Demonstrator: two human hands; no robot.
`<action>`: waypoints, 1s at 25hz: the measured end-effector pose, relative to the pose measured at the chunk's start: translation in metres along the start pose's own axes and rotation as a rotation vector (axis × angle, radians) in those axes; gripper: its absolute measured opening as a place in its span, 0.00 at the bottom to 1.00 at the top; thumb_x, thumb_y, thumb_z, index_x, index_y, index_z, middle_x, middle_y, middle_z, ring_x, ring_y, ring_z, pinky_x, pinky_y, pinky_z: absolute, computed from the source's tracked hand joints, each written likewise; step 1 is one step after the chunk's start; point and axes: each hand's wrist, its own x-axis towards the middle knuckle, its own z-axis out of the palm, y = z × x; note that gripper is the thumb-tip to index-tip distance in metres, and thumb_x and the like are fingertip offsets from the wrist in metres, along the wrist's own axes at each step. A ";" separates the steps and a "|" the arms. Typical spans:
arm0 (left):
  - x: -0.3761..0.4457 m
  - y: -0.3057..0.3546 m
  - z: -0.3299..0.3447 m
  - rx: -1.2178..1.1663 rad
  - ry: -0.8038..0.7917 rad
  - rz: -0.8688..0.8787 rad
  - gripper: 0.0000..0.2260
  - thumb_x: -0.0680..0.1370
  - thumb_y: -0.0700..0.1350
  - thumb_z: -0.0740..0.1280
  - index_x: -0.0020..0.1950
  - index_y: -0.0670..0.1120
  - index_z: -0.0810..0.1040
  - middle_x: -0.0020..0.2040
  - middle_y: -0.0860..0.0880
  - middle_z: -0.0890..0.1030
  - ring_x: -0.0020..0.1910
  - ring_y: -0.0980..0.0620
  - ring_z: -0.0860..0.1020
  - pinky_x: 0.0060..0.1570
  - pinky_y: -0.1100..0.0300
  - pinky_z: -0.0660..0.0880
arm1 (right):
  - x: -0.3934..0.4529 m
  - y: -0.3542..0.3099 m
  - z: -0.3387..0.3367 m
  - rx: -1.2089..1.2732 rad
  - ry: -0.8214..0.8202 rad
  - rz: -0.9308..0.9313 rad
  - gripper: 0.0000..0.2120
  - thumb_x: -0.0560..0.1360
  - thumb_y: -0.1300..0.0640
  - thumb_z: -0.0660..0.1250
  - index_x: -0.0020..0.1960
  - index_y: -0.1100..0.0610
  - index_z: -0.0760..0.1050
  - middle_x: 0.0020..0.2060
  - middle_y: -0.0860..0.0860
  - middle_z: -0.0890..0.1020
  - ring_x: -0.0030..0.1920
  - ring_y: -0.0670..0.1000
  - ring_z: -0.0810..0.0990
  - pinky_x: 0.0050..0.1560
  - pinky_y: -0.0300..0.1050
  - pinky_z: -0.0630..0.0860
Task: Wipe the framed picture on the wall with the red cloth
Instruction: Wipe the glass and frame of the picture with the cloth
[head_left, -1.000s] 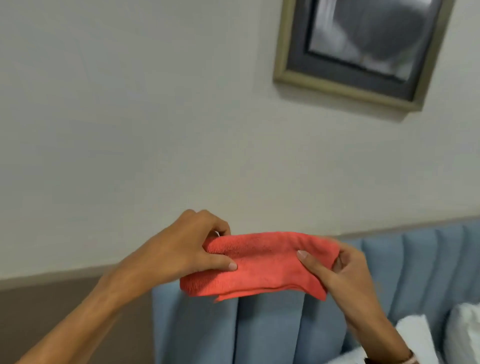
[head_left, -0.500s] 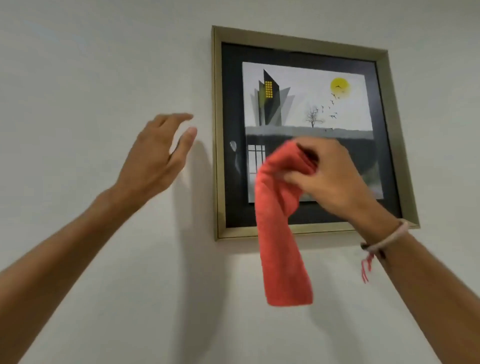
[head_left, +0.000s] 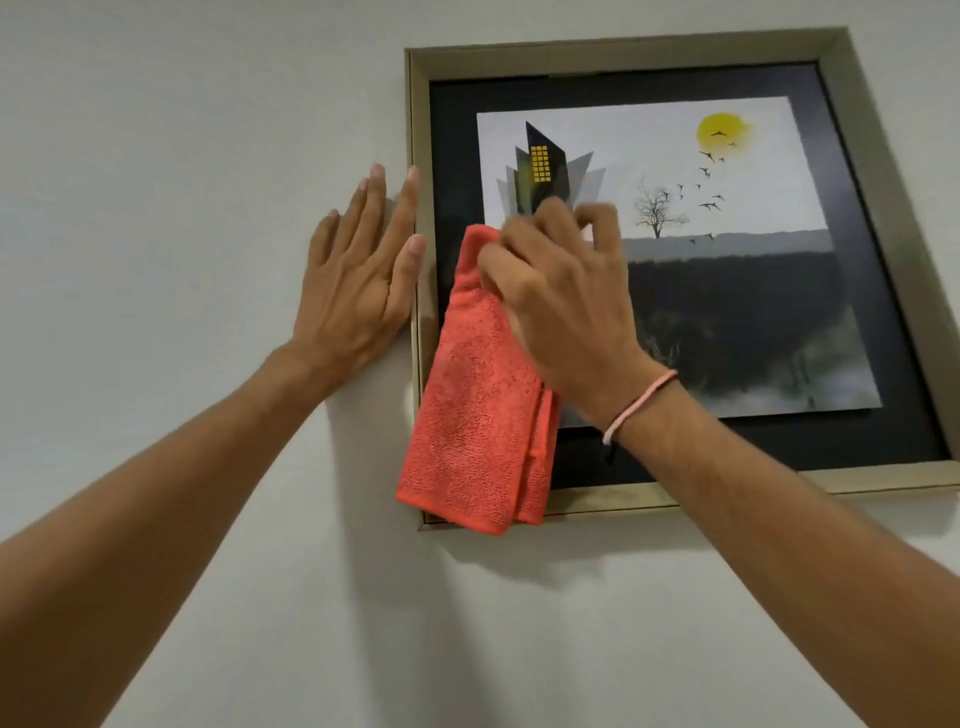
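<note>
A framed picture (head_left: 727, 270) with a thin gold frame and a dark mat hangs on the white wall, showing a building, a tree, birds and a yellow sun. My right hand (head_left: 561, 306) grips the top of the red cloth (head_left: 478, 405) and holds it against the left part of the glass. The cloth hangs down folded, covering the frame's lower left corner. My left hand (head_left: 358, 275) lies flat on the wall with fingers spread, its index finger and thumb touching the frame's left edge.
Plain white wall (head_left: 156, 156) surrounds the picture on the left and below. A pink string bracelet (head_left: 639, 405) circles my right wrist. Nothing else is in view.
My left hand moved right and pressed flat against the wall at the frame's left edge. My right hand carried the cloth left on the glass. The view came closer to the picture.
</note>
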 end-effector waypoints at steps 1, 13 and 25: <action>-0.001 -0.001 0.001 -0.008 0.018 -0.008 0.27 0.84 0.55 0.41 0.84 0.54 0.48 0.86 0.47 0.49 0.85 0.50 0.48 0.83 0.46 0.49 | -0.006 -0.003 0.001 0.043 -0.063 -0.001 0.07 0.80 0.57 0.66 0.55 0.57 0.80 0.52 0.54 0.85 0.54 0.58 0.81 0.58 0.57 0.74; 0.007 -0.028 -0.004 0.191 -0.005 0.182 0.31 0.82 0.62 0.35 0.84 0.53 0.43 0.86 0.43 0.43 0.85 0.46 0.43 0.80 0.32 0.44 | -0.012 -0.033 0.021 0.178 -0.545 0.078 0.55 0.69 0.19 0.39 0.82 0.58 0.40 0.83 0.55 0.42 0.82 0.53 0.37 0.82 0.59 0.42; 0.010 -0.032 -0.002 0.180 -0.007 0.122 0.36 0.76 0.70 0.31 0.83 0.59 0.41 0.85 0.44 0.40 0.85 0.44 0.40 0.75 0.24 0.42 | -0.106 -0.087 -0.049 0.367 -0.718 0.128 0.61 0.64 0.14 0.45 0.82 0.56 0.43 0.82 0.50 0.41 0.82 0.50 0.39 0.82 0.52 0.43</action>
